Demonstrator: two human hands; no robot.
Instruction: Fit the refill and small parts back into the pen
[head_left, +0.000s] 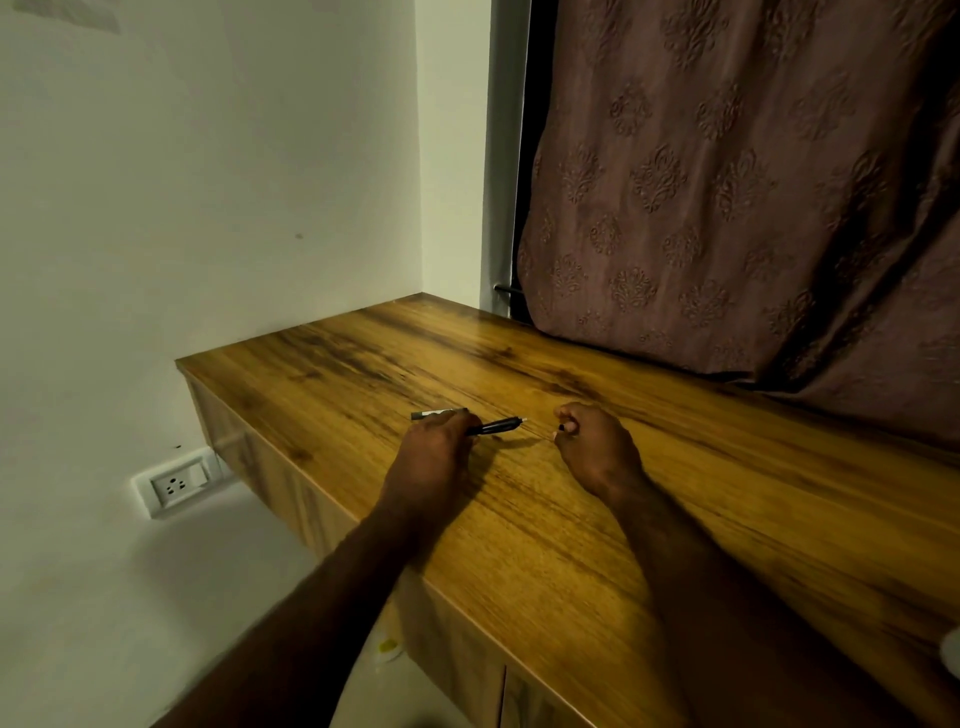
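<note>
Your left hand (434, 451) grips a pen (496, 427) near the surface's (545, 561) front edge; your right hand (592, 447) pinches a small cap (562, 427).

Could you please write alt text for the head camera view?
A left hand holds a black pen on a wooden desk, while the right hand, fingers curled, pinches something small beside its tip.

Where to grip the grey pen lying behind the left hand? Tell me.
Pinch the grey pen at its bare left half, coming down from above with fingers across the barrel. It lies flat on the wooden counter, and its right end is hidden behind the left hand, which holds a black pen.
</note>
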